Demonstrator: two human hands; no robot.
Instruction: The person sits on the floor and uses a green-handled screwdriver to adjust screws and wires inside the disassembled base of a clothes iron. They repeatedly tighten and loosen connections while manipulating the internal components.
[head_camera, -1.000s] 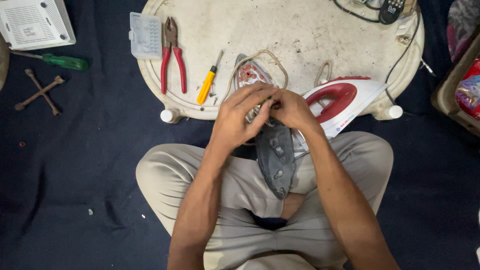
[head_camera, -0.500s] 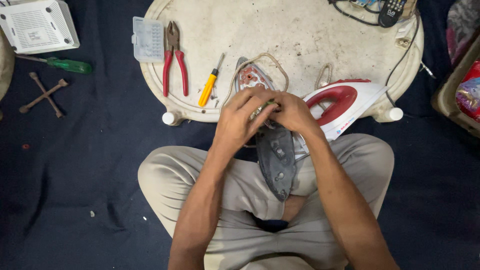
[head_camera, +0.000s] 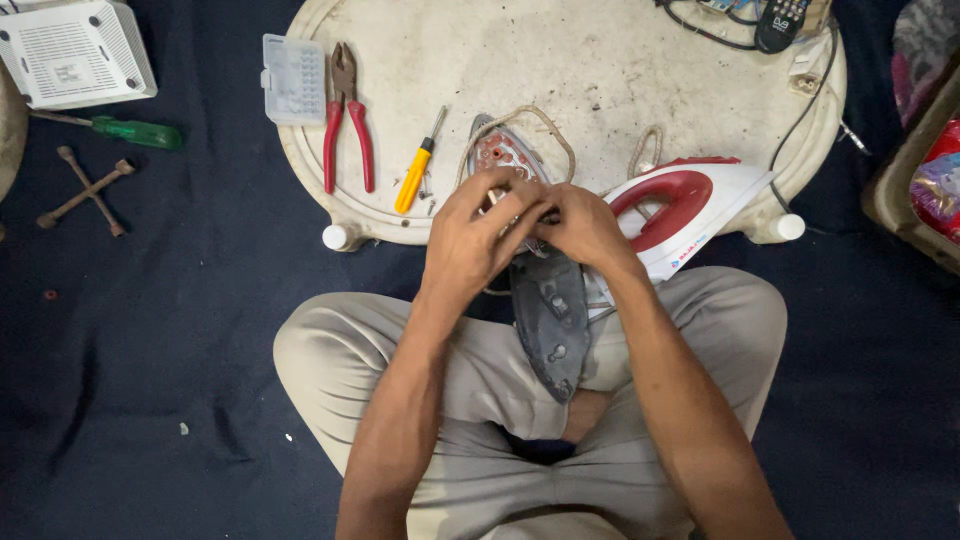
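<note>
Hands meet over the far end of a dark grey metal iron soleplate (head_camera: 550, 320), which rests pointed end toward the person's lap, its far end at the near edge of the round white plastic table (head_camera: 600, 80). The left hand (head_camera: 475, 235) and right hand (head_camera: 585, 225) are both closed, fingers pinching something small at the exposed wiring; what exactly is hidden. Working well here likely means keeping the soleplate braced on the legs. To the right lies the red-and-white plastic iron housing (head_camera: 690, 205); farther left, a yellow-handled screwdriver (head_camera: 418, 168) and red-handled pliers (head_camera: 346, 125).
</note>
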